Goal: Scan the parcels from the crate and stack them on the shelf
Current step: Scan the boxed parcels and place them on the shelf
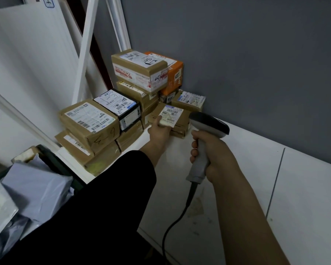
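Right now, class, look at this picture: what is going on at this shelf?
A person is scanning parcels. The right hand grips a corded barcode scanner, aimed toward a flat brown parcel that the left hand holds by its near edge. Behind it, other boxes are stacked in the corner of the white shelf. At lower left, a dark crate holds grey mailer bags.

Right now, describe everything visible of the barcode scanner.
The scanner is a pistol-shaped handheld, plastic by the look: a dark-topped grey head on a light grey handle. The right hand grips the handle, holding it upright above the white shelf. Its head faces the labelled flat parcel held by the left hand. A dark cable trails from its base.
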